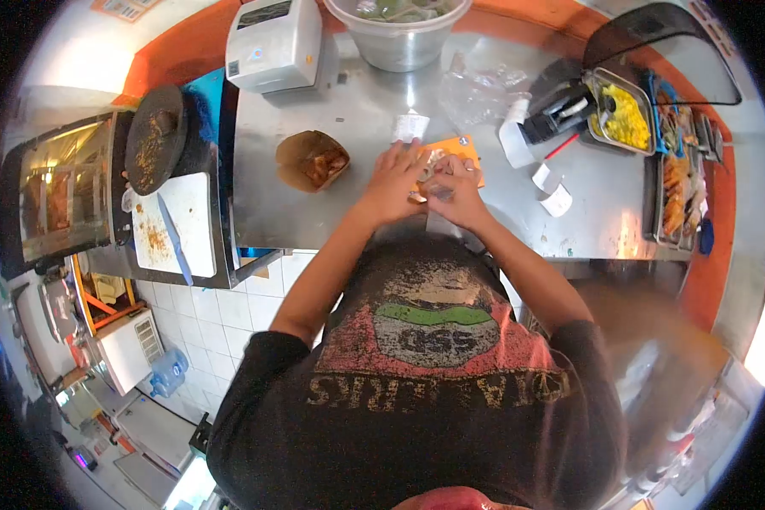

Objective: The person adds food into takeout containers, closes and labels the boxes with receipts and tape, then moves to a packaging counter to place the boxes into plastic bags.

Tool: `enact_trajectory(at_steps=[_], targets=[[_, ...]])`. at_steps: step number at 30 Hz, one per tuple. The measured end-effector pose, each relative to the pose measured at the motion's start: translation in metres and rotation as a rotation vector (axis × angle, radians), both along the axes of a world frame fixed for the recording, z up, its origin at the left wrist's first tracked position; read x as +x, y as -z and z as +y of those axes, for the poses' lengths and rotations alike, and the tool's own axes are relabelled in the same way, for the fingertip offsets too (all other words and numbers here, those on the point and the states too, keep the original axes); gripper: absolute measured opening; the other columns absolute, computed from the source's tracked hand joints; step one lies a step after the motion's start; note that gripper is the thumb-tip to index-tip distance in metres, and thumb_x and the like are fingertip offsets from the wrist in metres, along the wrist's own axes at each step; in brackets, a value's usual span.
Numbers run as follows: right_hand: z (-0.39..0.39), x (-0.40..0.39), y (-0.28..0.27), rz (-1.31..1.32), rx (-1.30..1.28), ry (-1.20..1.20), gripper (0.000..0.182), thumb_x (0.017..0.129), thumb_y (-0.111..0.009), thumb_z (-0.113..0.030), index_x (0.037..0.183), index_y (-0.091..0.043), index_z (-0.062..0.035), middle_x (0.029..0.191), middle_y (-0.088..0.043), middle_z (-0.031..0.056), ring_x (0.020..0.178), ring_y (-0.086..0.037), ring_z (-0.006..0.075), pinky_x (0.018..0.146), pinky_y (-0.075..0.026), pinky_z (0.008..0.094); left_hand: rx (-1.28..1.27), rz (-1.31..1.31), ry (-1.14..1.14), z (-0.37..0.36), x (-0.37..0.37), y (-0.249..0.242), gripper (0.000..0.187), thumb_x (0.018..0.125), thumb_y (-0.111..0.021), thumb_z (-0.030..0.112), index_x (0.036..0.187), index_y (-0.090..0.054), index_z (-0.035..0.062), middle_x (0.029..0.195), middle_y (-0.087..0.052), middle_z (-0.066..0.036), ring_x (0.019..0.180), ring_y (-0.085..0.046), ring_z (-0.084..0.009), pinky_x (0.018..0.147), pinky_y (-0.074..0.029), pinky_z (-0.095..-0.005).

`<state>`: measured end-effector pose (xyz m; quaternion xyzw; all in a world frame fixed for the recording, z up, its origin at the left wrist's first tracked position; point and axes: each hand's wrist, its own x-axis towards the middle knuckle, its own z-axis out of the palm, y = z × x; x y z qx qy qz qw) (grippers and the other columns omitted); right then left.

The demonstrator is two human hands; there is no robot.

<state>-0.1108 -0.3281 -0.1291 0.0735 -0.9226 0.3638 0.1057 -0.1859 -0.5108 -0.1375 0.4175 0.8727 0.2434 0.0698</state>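
At the table's front edge, both hands meet over a small orange card or packet [452, 146]. My left hand [389, 185] lies on its left side, fingers stretched forward and open. My right hand [459, 194] is closed, with bent fingers and a ring on one of them. Between the hands are small pale and shiny bits, too small to name. A white paper label [410, 127] lies just beyond my left fingertips. To the left stands an open brown paper box [292, 160] with browned food in it.
A white label printer [274, 47] and a large bowl [398, 42] stand at the back. On the right are curled paper strips [515, 140], a red pen [561, 146], a tray of yellow food [622, 115] and fried food [676, 195]. Left: a knife [174, 238] on a cutting board [197, 221].
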Motion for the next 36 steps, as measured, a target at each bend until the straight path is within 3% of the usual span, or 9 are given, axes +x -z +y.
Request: enact_trajectory(at_steps=[4,7,10,14,18,23,26,31,36], targets=[[-0.039,-0.045,-0.022,-0.031,-0.222,-0.03,0.048,0.068,-0.066,-0.01,0.116,-0.067,-0.0167,0.12,-0.056,0.0118,0.113,-0.052,0.0328,0.096,-0.04,0.0459,0.431,0.203,-0.385,-0.082,0.015,-0.056,0.054,0.079,-0.068,0.013,0.131,-0.055,0.0049,0.137,-0.054,-0.015,0.118,-0.053,-0.0354,0.099,-0.039,-0.0465],[-0.082,-0.078,-0.021,-0.253,-0.544,-0.286,0.084,0.075,-0.061,0.0,0.152,-0.029,-0.0093,0.147,-0.043,0.0163,0.137,-0.041,0.0299,0.116,-0.027,0.0379,0.695,0.2,-1.075,-0.139,0.015,-0.013,0.038,0.083,-0.057,-0.002,0.121,-0.062,-0.0009,0.127,-0.062,-0.015,0.115,-0.057,-0.0298,0.095,-0.043,-0.0387],[-0.112,-0.096,0.008,-0.172,-0.349,-0.456,0.088,0.074,-0.062,0.001,0.153,-0.026,-0.0083,0.153,-0.036,0.0152,0.141,-0.036,0.0329,0.117,-0.024,0.0428,0.742,-0.045,-0.892,-0.16,0.003,-0.001,0.039,0.083,-0.052,-0.007,0.119,-0.064,0.0017,0.125,-0.064,-0.014,0.116,-0.057,-0.0298,0.092,-0.044,-0.0374],[-0.128,-0.094,0.018,-0.135,0.064,-0.498,0.077,0.08,-0.063,-0.009,0.151,-0.036,-0.0218,0.152,-0.042,0.0088,0.146,-0.028,0.0339,0.115,-0.017,0.0597,0.442,0.221,-0.591,-0.167,-0.015,0.011,0.035,0.085,-0.055,-0.004,0.116,-0.067,0.0056,0.122,-0.067,-0.012,0.116,-0.056,-0.031,0.091,-0.044,-0.0409],[-0.128,-0.095,0.034,-0.141,-0.016,-0.494,0.056,0.085,-0.064,-0.019,0.14,-0.053,-0.0242,0.146,-0.05,0.0074,0.143,-0.034,0.0332,0.113,-0.016,0.063,0.131,0.21,-0.537,-0.17,-0.024,0.004,0.027,0.087,-0.062,0.008,0.113,-0.07,0.0072,0.121,-0.067,-0.009,0.122,-0.052,-0.033,0.096,-0.04,-0.0471],[-0.127,-0.114,0.031,-0.391,-0.295,-0.444,0.024,0.089,-0.068,-0.018,0.111,-0.071,-0.0113,0.139,-0.057,0.0046,0.127,-0.051,0.0253,0.105,-0.039,0.0438,0.254,0.385,-0.921,-0.151,-0.031,-0.002,0.027,0.085,-0.065,0.008,0.111,-0.072,0.0085,0.113,-0.071,-0.009,0.119,-0.053,-0.0321,0.096,-0.041,-0.0447],[-0.126,-0.118,0.029,-0.46,-0.53,-0.455,0.019,0.089,-0.069,-0.014,0.105,-0.072,-0.0051,0.131,-0.062,0.0074,0.114,-0.058,0.0193,0.094,-0.047,0.0295,0.932,-0.032,-1.018,-0.156,-0.032,0.004,0.035,0.083,-0.067,0.008,0.118,-0.069,0.0089,0.122,-0.067,-0.011,0.118,-0.053,-0.0316,0.1,-0.042,-0.0413],[-0.135,-0.112,0.043,-0.451,-0.593,-0.421,0.02,0.086,-0.073,-0.018,0.1,-0.069,-0.0029,0.123,-0.059,0.0091,0.112,-0.055,0.0207,0.095,-0.046,0.0322,0.24,0.239,-0.409,-0.188,-0.008,0.052,0.046,0.081,-0.065,0.007,0.127,-0.063,0.0063,0.146,-0.048,-0.012,0.119,-0.052,-0.0322,0.1,-0.044,-0.0389],[-0.148,-0.089,0.038,-0.543,-0.516,-0.296,0.026,0.079,-0.079,-0.018,0.097,-0.063,-0.0056,0.123,-0.052,0.0093,0.117,-0.05,0.0238,0.101,-0.042,0.0358,0.118,0.079,-0.488,-0.176,0.053,0.007,0.041,0.084,-0.06,0.005,0.125,-0.064,0.0072,0.146,-0.047,-0.015,0.115,-0.053,-0.0329,0.099,-0.045,-0.0414]])
